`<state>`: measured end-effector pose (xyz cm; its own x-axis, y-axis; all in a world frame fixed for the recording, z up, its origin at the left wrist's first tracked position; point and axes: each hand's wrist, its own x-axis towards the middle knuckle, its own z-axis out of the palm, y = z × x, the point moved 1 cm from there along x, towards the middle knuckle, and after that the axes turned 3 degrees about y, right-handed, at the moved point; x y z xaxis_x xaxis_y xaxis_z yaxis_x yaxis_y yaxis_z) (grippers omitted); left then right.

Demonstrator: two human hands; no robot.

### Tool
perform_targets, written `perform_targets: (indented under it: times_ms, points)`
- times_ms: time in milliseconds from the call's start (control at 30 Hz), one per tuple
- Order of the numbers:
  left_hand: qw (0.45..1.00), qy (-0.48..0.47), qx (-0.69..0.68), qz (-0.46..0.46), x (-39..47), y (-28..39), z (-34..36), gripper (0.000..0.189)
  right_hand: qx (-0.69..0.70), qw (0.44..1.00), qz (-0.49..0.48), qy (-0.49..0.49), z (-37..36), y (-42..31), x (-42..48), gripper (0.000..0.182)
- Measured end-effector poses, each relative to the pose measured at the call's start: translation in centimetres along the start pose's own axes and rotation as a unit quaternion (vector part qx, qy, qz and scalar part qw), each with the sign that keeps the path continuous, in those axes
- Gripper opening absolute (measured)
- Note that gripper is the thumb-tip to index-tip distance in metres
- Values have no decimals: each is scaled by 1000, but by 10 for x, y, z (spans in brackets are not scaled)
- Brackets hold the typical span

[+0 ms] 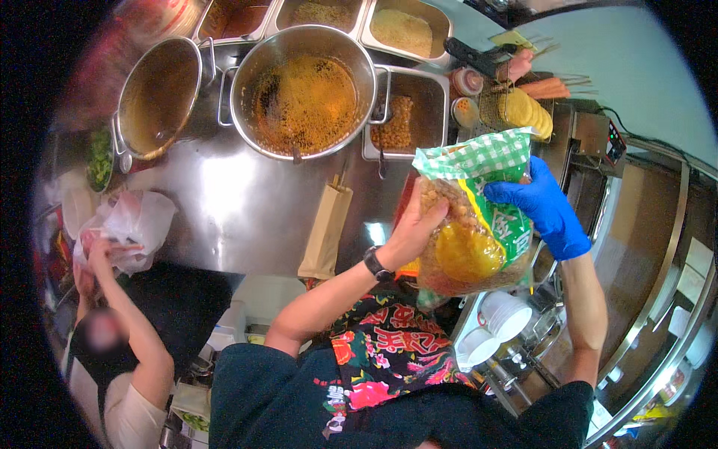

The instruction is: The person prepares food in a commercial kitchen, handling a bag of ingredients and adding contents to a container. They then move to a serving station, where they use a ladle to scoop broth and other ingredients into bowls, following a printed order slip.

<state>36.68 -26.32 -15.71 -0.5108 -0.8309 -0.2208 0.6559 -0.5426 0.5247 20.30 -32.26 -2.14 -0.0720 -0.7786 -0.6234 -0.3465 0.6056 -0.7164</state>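
Observation:
A large plastic bag of small brown pieces (460, 236), green-and-white checked along its top, is held up before me, over the right part of the steel counter. My left hand (418, 227), bare and with a watch at the wrist, grips its left side. In a blue glove, my right hand (541, 207) grips the upper right side, thumb on the front. Behind the bag stands a steel pan (437, 101) with brown pieces and a spoon in it. A big steel pot (303, 104) of orange-brown liquid is to its left.
A second pot (160, 98) stands further left, below steel pans with a powdery filling (401, 33). A flat brown paper bag (326, 230) lies at the counter's front. Lidded jars (465, 81) and a wire basket (496, 109) are back right. A co-worker (120, 359) handles a white plastic bag (137, 224).

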Motion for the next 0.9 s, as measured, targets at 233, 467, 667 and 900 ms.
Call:
perform_targets:
  times_ms: [233,467,667,900]
  points:
    - [942,35,-297,-152,28,-3,22,45,-129,984,103,-73,-16,-27,56,37]
    - [927,71,-350,-116,36,2,25,49,-259,949,169,-51,-13,-40,84,33]
    - [899,79,-411,-127,36,4,27,56,-178,961,205,-56,-15,-37,84,38]
    - [897,22,-418,-139,46,15,20,60,-159,967,193,-41,-8,-41,69,36]
